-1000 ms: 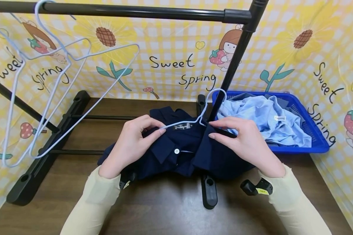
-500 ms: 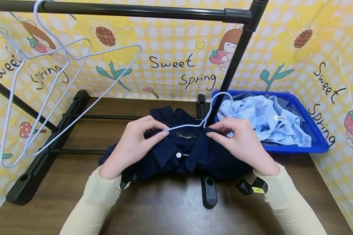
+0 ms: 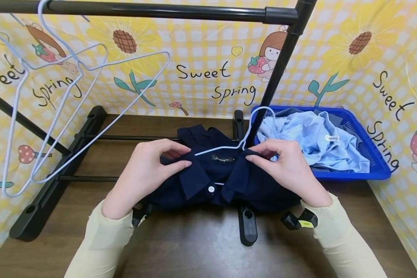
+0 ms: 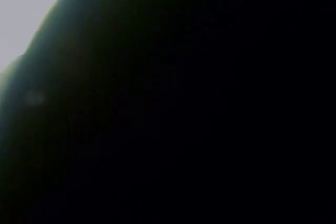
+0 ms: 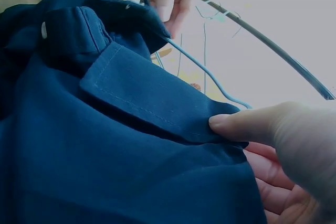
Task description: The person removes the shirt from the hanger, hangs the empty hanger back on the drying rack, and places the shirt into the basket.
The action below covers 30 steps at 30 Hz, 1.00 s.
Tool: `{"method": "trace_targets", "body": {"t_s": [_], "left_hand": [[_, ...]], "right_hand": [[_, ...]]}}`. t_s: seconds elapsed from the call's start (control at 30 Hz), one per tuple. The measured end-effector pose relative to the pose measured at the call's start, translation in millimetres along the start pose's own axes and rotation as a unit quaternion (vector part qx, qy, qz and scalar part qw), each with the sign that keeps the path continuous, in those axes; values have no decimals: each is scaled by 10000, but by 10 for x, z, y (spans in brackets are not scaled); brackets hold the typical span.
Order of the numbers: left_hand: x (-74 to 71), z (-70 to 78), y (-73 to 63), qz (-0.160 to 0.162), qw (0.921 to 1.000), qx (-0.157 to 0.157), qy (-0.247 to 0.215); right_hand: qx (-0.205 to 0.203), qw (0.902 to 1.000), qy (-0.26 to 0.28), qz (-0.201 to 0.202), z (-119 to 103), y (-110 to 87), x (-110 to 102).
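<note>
A navy collared shirt (image 3: 208, 197) with a white button (image 3: 211, 189) lies bunched on the floor. Inside its neck opening is a pale blue wire hanger (image 3: 222, 148), hook upward; its lower parts are hidden by cloth. My left hand (image 3: 139, 170) holds the shirt's left collar side between thumb and fingers, just off the hanger's arm. On the opposite side, my right hand (image 3: 288, 170) pinches the collar beside the hanger's neck. The right wrist view shows the right thumb (image 5: 231, 127) pressing the collar flap (image 5: 152, 98). The left wrist view is nearly all black.
A black clothes rack (image 3: 180, 11) stands over the work, its right post (image 3: 276, 73) rising behind the shirt. More pale wire hangers (image 3: 67, 87) hang at left. A blue basket (image 3: 380, 170) of light blue clothes (image 3: 305, 131) sits at right, against a patterned cloth wall (image 3: 208, 50).
My left hand has let go of the hanger's arm and shifted slightly left onto the collar. The hanger's hook has moved a little right, and my right hand stays at its collar side.
</note>
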<state>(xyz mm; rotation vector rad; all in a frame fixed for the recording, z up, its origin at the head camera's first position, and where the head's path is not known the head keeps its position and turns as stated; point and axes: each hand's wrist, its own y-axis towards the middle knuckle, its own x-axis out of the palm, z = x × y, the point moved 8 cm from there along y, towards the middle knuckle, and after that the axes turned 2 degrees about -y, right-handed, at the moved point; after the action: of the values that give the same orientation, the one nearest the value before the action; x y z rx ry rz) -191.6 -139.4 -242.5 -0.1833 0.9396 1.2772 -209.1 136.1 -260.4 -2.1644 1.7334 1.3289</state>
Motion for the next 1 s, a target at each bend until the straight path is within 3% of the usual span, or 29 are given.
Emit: {"method": "trace_targets", "body": {"t_s": [0.23,0.5,0.73,1.0], "left_hand": [[99,-15,26,-203,9995,-140,198],[160,-109,55,-35,9975,-322,624],[213,-34,41,54,9970,77,765],[259,53,33,241,9973,476,507]], "right_hand": [[12,9995,233,190,-34,-12,7],[-76,9992,271,299,-57,-17,-2],[-87,9989,211,400,-71,1,-25],[-65,9977,-50,669,-144,44,-81]]}}
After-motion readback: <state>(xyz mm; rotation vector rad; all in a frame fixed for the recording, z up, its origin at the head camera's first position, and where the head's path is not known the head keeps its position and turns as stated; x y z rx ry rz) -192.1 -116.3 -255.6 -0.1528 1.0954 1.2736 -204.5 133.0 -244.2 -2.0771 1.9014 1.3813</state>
